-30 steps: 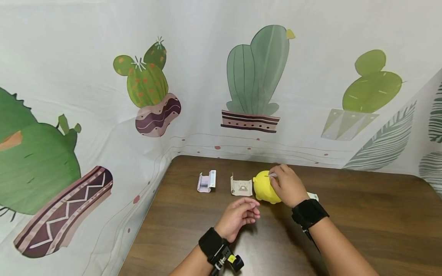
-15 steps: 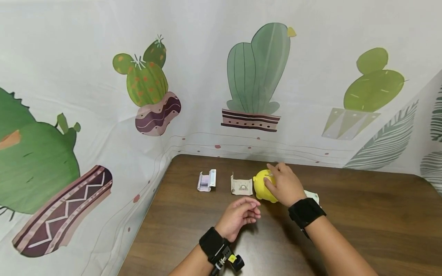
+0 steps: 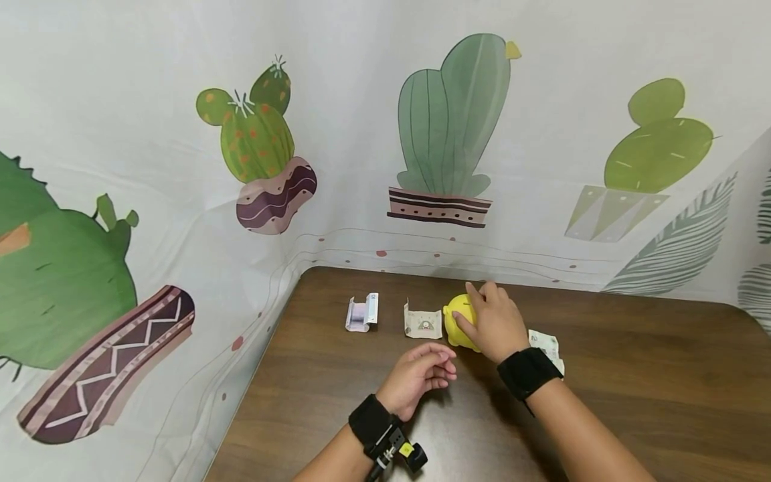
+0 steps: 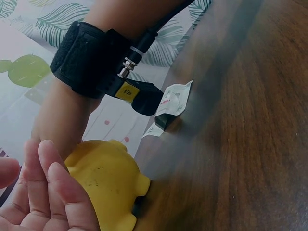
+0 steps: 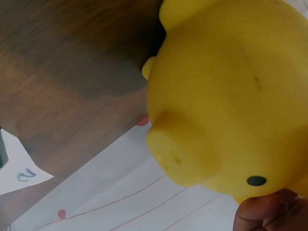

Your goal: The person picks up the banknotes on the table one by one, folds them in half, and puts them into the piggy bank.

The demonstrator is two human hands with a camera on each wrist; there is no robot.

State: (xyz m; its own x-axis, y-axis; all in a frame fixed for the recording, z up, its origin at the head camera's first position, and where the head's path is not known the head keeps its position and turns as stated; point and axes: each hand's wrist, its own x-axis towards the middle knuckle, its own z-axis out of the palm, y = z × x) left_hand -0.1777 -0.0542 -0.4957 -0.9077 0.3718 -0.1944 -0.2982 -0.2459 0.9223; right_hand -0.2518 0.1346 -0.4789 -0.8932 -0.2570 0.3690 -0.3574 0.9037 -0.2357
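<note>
Your right hand [image 3: 495, 323] has dropped onto the glossy yellow rubber piggy bank [image 3: 459, 320], fingers curled gripping it; your left hand [image 3: 419, 376] hovers loosely curled, holding nothing.

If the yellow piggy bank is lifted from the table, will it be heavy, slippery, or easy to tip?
The yellow piggy bank looks like smooth moulded plastic or rubber, so probably light and slightly slippery. Its rounded body on small feet may rock if pushed. The right hand covers most of it, suggesting an easy one-hand lift.

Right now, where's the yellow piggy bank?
Head view: the yellow piggy bank sits at the table's far middle under the right hand, right of the folded beige note, left of a green note.
</note>
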